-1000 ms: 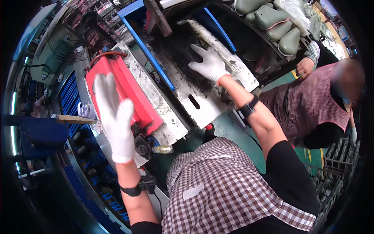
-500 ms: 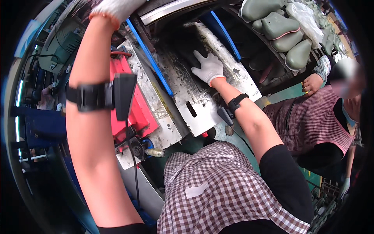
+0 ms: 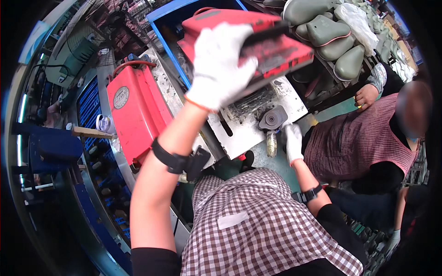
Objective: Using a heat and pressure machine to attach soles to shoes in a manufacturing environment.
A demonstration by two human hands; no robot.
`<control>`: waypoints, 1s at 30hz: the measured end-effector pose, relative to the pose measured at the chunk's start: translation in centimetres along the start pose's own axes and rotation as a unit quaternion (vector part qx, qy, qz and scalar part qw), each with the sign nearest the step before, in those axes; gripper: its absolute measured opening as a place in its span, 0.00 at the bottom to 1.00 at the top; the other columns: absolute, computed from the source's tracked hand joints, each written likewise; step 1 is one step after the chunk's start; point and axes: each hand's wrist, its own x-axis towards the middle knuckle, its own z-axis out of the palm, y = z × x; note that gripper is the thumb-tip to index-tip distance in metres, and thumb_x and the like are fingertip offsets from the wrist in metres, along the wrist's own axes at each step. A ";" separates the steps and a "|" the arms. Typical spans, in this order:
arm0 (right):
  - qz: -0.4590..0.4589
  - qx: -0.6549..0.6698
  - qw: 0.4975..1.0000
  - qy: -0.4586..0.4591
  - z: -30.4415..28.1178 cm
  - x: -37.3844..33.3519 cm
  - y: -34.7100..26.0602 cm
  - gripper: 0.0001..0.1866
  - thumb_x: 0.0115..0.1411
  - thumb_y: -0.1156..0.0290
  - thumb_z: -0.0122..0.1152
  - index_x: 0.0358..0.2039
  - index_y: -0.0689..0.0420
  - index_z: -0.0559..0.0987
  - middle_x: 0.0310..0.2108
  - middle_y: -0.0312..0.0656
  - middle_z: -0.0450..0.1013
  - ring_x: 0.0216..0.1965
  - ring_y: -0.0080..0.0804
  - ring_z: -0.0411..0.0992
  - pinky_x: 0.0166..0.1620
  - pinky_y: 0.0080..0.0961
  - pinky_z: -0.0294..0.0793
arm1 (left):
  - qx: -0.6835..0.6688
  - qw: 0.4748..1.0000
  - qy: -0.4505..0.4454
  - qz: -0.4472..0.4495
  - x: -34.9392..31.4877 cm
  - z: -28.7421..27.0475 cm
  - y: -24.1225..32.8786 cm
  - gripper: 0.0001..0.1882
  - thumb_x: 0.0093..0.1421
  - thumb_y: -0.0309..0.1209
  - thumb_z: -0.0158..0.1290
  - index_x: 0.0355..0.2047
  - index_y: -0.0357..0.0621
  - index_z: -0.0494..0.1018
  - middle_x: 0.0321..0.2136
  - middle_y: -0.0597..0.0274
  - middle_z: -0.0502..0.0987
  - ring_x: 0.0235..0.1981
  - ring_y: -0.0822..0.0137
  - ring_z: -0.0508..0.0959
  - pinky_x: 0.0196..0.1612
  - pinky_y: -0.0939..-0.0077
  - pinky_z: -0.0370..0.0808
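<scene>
Although the left hand (image 3: 221, 60) was right against it, the red, wedge-shaped metal block with dark, worn edges (image 3: 225, 19) looked poorly secured. It stood over the far part of the pale, scuffed metal surface (image 3: 244, 136), beside the blue metal frame (image 3: 169, 55); blur hid whether it rested there or hung clear. The left hand, in a white knitted glove, lay across its near left side, thumb spread, and I could not tell whether the fingers had closed on it. If they were only pressing, the smooth glove could slide and the block could tip or drop, pinching fingertips against the surface or frame.

The right hand (image 3: 293, 141), gloved alike, was loose, its fingers extended and apparently holding nothing. It was just beside the yellowish, translucent handle (image 3: 271, 146) under the grey, round-faced metal fitting (image 3: 273, 118); any shift of that fitting could knock the knuckles.

To the left, a second red metal block (image 3: 131, 106) crowded the left forearm, so an elbow could bump it. Farther right, a co-worker's bare hand (image 3: 367, 95) hung near the stacked olive-green, shoe-shaped pieces (image 3: 322, 30), apart from the block.
</scene>
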 end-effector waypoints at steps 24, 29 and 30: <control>0.076 0.166 0.983 0.022 -2.0 3.4 -2.4 0.17 0.76 0.54 0.61 0.60 0.43 0.81 0.25 0.22 0.71 0.20 0.12 0.63 0.21 0.17 0.59 | -0.026 0.997 0.035 0.064 -17.9 13.3 0.3 0.27 0.49 0.32 0.58 0.54 0.54 0.74 0.53 0.58 0.76 0.55 0.47 0.77 0.53 0.42 0.75; -0.220 -0.267 0.929 0.135 -3.1 3.0 -0.8 0.26 0.74 0.67 0.63 0.69 0.61 0.75 0.67 0.52 0.74 0.64 0.39 0.74 0.67 0.36 0.70 | -0.122 0.986 -0.095 -0.060 -18.6 7.5 2.3 0.30 0.47 0.29 0.60 0.55 0.48 0.74 0.56 0.51 0.75 0.58 0.41 0.75 0.62 0.44 0.72; -0.220 -0.336 0.904 0.146 -3.3 3.1 -1.1 0.25 0.74 0.66 0.62 0.68 0.61 0.77 0.65 0.53 0.75 0.64 0.41 0.74 0.66 0.36 0.70 | -0.122 0.982 -0.119 -0.082 -19.2 5.5 1.7 0.29 0.45 0.28 0.60 0.52 0.46 0.75 0.53 0.50 0.76 0.57 0.42 0.75 0.61 0.46 0.72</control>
